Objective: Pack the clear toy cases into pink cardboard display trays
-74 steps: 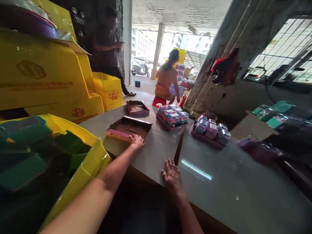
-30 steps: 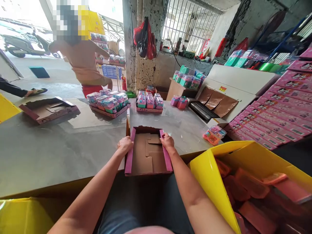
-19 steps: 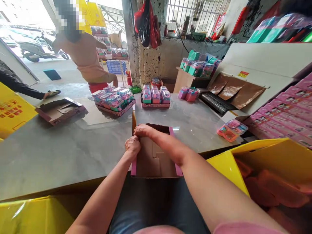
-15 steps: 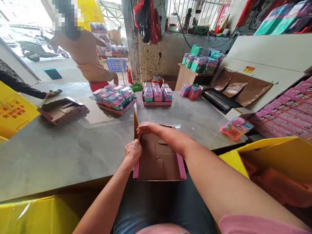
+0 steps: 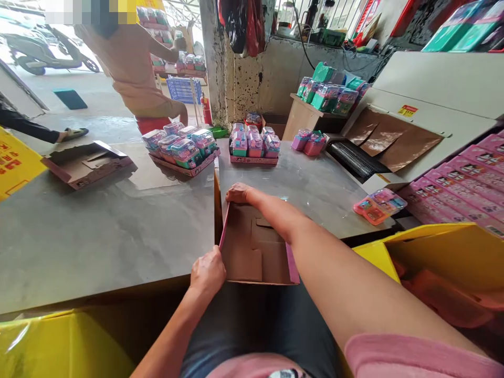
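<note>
Left grip (image 5: 208,269): closed on the near left side of the cardboard tray (image 5: 244,249)
Right grip (image 5: 237,193): pinching that tray's far left corner, by our reading
Cardboard tray: in front of us at the near edge of the worktop (image 5: 157,220), brown inside, pink-sided
Beyond: we count two filled trays (image 5: 254,160), just beside each other
Far left: another open tray (image 5: 96,176)
Right: we note an orange-and-pink case (image 5: 380,206) near a yellow box (image 5: 374,262)

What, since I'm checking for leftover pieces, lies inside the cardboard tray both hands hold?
In the cardboard tray, only brown bottom flaps and a dark slit show. The right forearm covers the far right corner, so anything there cannot be seen.
</note>
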`<state>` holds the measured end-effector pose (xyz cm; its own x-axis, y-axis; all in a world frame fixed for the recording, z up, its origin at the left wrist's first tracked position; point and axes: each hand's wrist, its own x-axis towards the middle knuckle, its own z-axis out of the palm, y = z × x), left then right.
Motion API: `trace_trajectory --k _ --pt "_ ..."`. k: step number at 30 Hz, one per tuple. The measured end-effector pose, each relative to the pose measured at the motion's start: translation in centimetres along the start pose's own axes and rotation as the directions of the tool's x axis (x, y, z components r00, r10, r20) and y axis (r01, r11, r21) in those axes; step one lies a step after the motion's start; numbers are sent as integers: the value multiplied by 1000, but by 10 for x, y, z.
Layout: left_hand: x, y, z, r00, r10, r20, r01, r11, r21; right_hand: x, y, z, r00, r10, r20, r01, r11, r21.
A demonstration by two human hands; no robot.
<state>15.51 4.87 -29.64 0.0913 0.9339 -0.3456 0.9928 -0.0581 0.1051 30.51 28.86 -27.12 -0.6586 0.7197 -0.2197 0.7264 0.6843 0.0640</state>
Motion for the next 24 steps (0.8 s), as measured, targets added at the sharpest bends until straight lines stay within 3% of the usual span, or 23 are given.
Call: trace_trajectory --k 3,5,7,9,10,12,13,14,16,19,22,24 --pt "41 -13 -21 996 -30 -81 30 1000 -6 -16 20 -6 993 101 -60 -102 995 -4" --pt "70 -28 -45 989 -73 -127 70 997 -28 -44 37 -7 967 170 -191 -166 985 40" --pt "90 -37 -71 979 -120 -163 116 993 -35 -82 49 3 890 225 -396 -174 972 161" --pt "93 -29 -88 941 -131 -311 131 991 -21 -118 48 25 786 254 -564 -99 952 291" --pt "88 -18 -91 909 -88 -407 93 996 -6 -131 42 40 758 250 -602 -51 944 327" --pt "71 16 -83 832 85 -548 -68 996 50 -146 25 71 752 204 -627 34 937 347" --pt "62 34 -73 813 196 -548 -181 980 82 -147 15 85 747 191 -637 55 937 346" --pt "55 50 -62 814 253 -523 -237 966 99 -145 6 96 737 186 -650 63 938 341" --pt "49 70 -38 842 261 -472 -237 965 111 -136 -5 109 707 189 -681 55 946 319" --pt "60 68 -16 831 203 -518 -155 979 135 -119 -4 108 722 113 -683 75 968 240" --pt "81 50 -14 783 175 -597 -102 983 154 -100 9 99 806 4 -592 97 986 139" --pt "94 41 -18 786 182 -590 -95 980 176 -85 17 95 857 -5 -515 70 992 106"
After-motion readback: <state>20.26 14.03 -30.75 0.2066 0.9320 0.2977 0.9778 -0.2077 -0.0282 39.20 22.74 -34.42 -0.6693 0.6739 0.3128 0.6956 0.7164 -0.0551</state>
